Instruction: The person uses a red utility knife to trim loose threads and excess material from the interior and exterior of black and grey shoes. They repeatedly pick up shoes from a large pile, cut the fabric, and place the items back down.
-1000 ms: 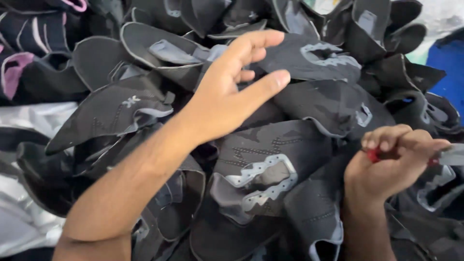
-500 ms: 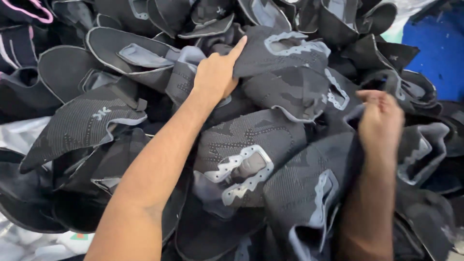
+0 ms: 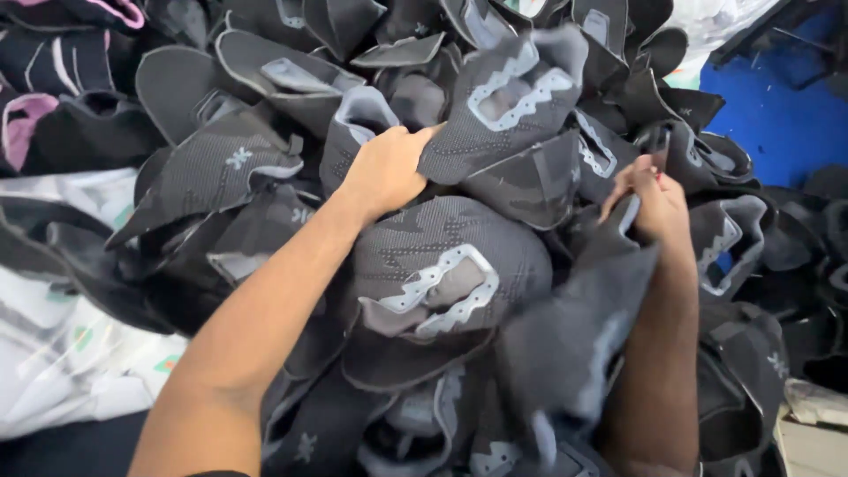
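Two hands work at the top of a heap of dark knit shoe uppers [image 3: 459,291].

The heap fills the view, with white sacking [image 3: 53,353] at its left and a blue surface [image 3: 777,115] at upper right. The left hand [image 3: 384,168] is clenched on the lower edge of a grey-trimmed upper [image 3: 512,97], whose long axis runs up and to the right from the grip. The right hand [image 3: 654,199] pinches a blurred upper [image 3: 574,344] that hangs down and leftward below it.
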